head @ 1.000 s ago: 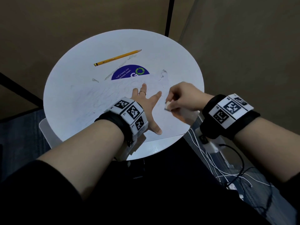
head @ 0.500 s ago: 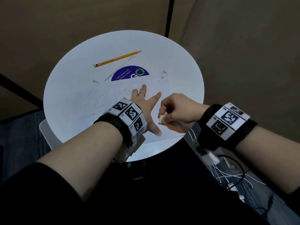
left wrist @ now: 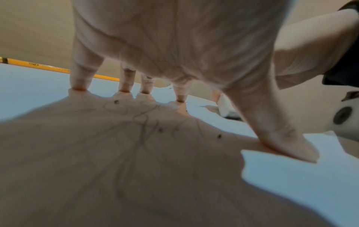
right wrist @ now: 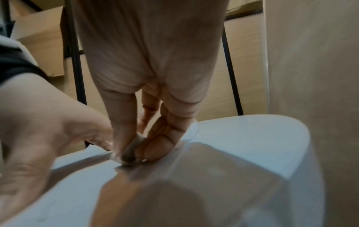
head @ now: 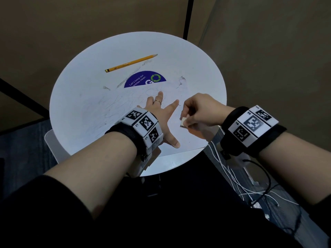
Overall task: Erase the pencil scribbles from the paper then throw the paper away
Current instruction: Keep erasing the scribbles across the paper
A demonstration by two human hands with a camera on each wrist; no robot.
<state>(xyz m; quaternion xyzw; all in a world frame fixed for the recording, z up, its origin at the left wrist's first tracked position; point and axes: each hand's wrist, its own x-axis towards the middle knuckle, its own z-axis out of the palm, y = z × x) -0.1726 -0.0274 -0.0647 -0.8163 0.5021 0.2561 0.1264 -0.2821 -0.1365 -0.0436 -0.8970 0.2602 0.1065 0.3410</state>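
A white sheet of paper (head: 111,111) with faint pencil scribbles (left wrist: 143,122) lies on the round white table (head: 197,72). My left hand (head: 161,113) presses flat on the paper with fingers spread, its fingertips (left wrist: 79,86) on the sheet. My right hand (head: 198,111) pinches a small white eraser (head: 183,122) between thumb and fingers and holds it against the paper just right of the left thumb. In the right wrist view the eraser (right wrist: 128,152) touches the sheet under the fingertips.
A yellow pencil (head: 130,63) lies at the far side of the table, also visible as the pencil (left wrist: 48,67) behind my left fingers. A blue sticker (head: 143,80) peeks out above the paper. White cables (head: 232,178) trail on the floor at right. Brown walls surround the table.
My right hand with the eraser slid toward me and left along the paper, then back a little toward the right. The left hand stayed pressed on the sheet.
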